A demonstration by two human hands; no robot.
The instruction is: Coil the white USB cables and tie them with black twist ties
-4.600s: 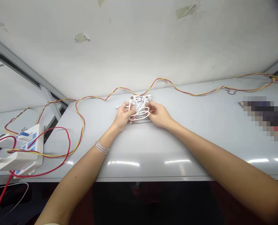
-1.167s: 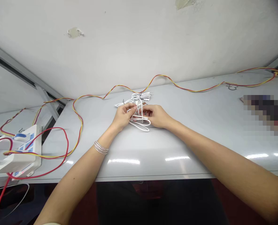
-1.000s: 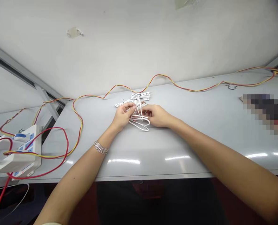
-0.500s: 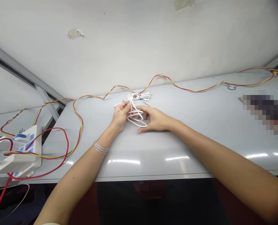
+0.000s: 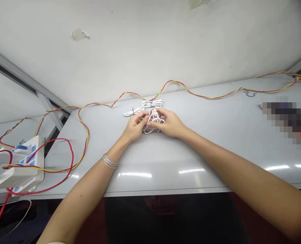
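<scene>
A loosely looped white cable is gathered between my two hands, just above the grey tabletop. My left hand pinches it from the left with thumb and fingers. From the right, my right hand closes on the same loops, its thumb lying across the front. Right behind them lie two white cable bundles, each bound with a dark tie: one bundle beside my left fingers, the other bundle farther back. The fingertips behind the loops are partly hidden.
A twisted red and yellow wire runs along the back of the table near the wall. At left, a white power strip holds plugged-in adapters, with a red cable curving out. Dark ties and a pixelated item are at right.
My right hand has moved in and closed on the cable beside my left hand. The hanging loops are now bunched more compactly, and the left-hand bundle behind shows more.
</scene>
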